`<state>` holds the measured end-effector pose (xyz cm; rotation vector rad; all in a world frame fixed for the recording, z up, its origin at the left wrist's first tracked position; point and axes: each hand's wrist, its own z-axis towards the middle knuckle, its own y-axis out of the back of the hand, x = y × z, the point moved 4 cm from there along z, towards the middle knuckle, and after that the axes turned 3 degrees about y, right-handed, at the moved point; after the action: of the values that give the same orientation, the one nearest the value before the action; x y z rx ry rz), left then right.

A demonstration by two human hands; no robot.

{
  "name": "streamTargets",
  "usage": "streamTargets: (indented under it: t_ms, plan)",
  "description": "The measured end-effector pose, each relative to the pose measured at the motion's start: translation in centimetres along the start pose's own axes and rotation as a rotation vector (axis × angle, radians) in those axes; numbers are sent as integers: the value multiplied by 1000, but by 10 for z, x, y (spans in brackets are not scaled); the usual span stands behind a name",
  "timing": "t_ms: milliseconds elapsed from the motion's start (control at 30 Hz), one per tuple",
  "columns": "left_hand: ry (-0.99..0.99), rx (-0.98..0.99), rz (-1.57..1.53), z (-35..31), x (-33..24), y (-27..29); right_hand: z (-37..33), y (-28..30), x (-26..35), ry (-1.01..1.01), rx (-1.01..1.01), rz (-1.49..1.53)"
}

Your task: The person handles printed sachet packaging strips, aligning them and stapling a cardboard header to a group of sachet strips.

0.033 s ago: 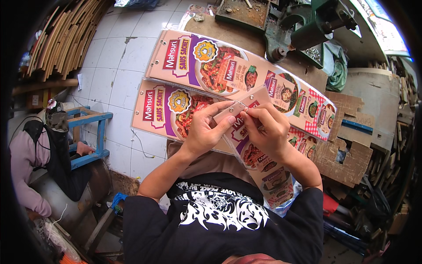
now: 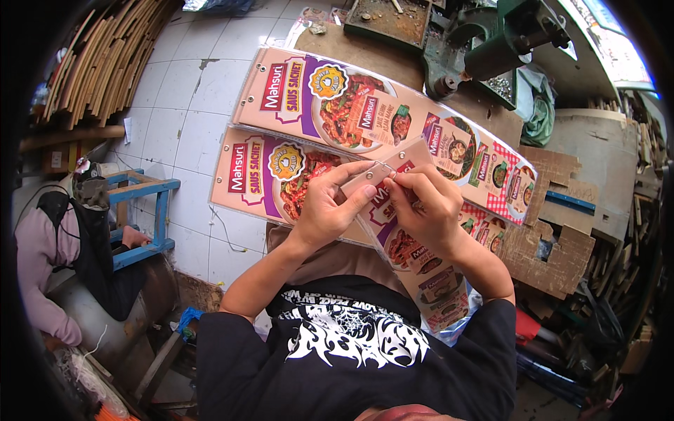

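My left hand [image 2: 328, 203] is closed on the top end of a long printed plastic sign strip [image 2: 441, 303], its thumb lying flat near the metal eyelets. The strip slants down across my lap to the right. My right hand [image 2: 430, 214] pinches at the same end, beside an eyelet. A thin pale wire or cord [image 2: 382, 165] loops there between the fingertips; its far end is hidden. Beyond my hands lies a stack of similar signs [image 2: 281, 116] with eyelets at the left end. Another such sign [image 2: 242, 172] lies nearer, partly under my left hand.
A green metal hand press [image 2: 484, 52] stands at the back right beside a metal tray [image 2: 390, 24]. Cut cardboard [image 2: 562, 256] lies to the right. At left are a blue stool frame [image 2: 144, 256], stacked wooden strips [image 2: 105, 70] and another person's sleeve [image 2: 42, 274].
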<state>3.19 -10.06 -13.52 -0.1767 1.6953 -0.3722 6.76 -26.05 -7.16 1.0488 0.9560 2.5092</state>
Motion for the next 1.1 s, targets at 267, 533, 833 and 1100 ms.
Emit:
streamTargets:
  t_ms: [267, 533, 833, 1100]
  plan:
    - [-5, 1, 19, 0, 1, 0, 0, -2, 2, 34, 13, -23]
    - [19, -4, -24, -1, 3, 1, -1, -3, 3, -15, -13, -6]
    - [19, 6, -35, -2, 0, 1, 0, 0, 5, -13, -24, 10]
    - [34, 8, -60, -1, 2, 0, 0, 3, 4, -14, -27, -3]
